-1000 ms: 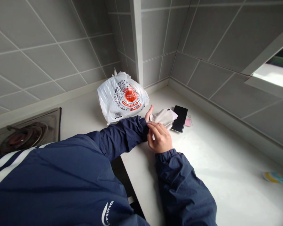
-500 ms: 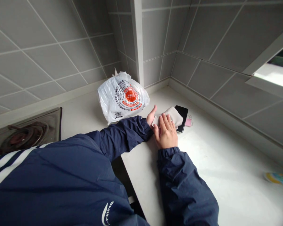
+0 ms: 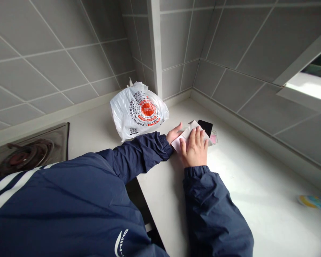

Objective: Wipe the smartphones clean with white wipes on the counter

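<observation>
just right of the frame's middle, a cloth (image 3: 189, 130) lies over a pale phone (image 3: 177, 143), whose bare end pokes out at the cloth's lower left. the relation that matters is the layering: right hand (image 3: 194, 149) on top, cloth between, phone below, with the left hand (image 3: 173, 134) at the phone's upper left edge. coming from the lower right, the right hand lies on the cloth, its four fingers nearly straight and close together, tips toward the top of the frame; its thumb is held apart, over the phone's bare end. of the two hands, the right is nearer the cloth's middle, the left nearer the bare end. the left hand reaches in from the left, thumb raised and apart; its other fingers are hidden, so i cannot tell whether they grip the phone. the phone's long axis seems to run left to right, slanting up, roughly across the right fingers, though the cloth hides much of it. toward the upper right lies a black slab (image 3: 205, 126), partly hidden by the cloth, with a pink item (image 3: 213, 137) just beside it on the counter (image 3: 243, 160).
</observation>
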Available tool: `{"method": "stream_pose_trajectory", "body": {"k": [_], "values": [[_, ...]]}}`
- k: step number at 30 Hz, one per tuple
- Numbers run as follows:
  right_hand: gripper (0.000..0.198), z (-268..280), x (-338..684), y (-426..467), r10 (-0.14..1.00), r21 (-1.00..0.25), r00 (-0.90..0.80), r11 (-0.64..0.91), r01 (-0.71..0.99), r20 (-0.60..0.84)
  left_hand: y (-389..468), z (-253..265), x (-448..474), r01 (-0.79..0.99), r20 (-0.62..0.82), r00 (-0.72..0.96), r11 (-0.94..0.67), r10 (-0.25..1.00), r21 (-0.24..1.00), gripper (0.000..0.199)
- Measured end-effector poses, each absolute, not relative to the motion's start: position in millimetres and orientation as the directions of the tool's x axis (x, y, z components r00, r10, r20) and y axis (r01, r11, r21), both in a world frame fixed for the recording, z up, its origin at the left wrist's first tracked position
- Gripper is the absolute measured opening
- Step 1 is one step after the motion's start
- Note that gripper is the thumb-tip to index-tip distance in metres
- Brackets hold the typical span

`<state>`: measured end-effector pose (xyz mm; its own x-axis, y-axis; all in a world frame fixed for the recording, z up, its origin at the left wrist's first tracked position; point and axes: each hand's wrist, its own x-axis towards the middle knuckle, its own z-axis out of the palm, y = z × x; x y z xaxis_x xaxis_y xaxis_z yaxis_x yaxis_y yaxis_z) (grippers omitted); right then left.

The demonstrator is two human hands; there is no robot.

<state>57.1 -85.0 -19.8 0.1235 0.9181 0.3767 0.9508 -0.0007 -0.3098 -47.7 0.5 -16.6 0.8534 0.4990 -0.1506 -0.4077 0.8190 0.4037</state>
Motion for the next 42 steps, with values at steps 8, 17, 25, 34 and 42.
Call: {"method": "stream_pose_trajectory", "body": {"k": [8, 17, 25, 34, 42], "values": [[0.064, -4.7, 38.0, -94.9, 0.942, -0.276, -0.013, 0.111, 0.955, 0.335, -1.5, -12.6, -53.7, -0.41, -0.282, 0.822, 0.859, 0.494, 0.307, 0.08], [0.072, -8.8, 65.8, -85.1, 0.92, -0.296, 0.173, -0.066, 0.953, 0.351, 5.7, -26.5, -49.2, -0.375, -0.144, 0.875, 0.836, 0.462, 0.401, 0.074], [0.065, -8.0, 41.2, -93.7, 0.937, -0.265, -0.048, 0.146, 0.953, 0.345, -4.4, -14.6, -52.0, -0.411, -0.241, 0.837, 0.855, 0.491, 0.315, 0.08], [0.069, -14.6, 61.7, -84.7, 0.91, -0.312, 0.12, 0.011, 0.95, 0.397, 6.8, -26.2, -47.5, -0.347, -0.128, 0.898, 0.856, 0.421, 0.382, 0.08], [0.064, -13.5, 52.5, -88.6, 0.929, -0.277, -0.079, 0.188, 0.942, 0.361, 0.7, -21.3, -49.6, -0.395, -0.167, 0.855, 0.824, 0.491, 0.406, 0.08]]}}
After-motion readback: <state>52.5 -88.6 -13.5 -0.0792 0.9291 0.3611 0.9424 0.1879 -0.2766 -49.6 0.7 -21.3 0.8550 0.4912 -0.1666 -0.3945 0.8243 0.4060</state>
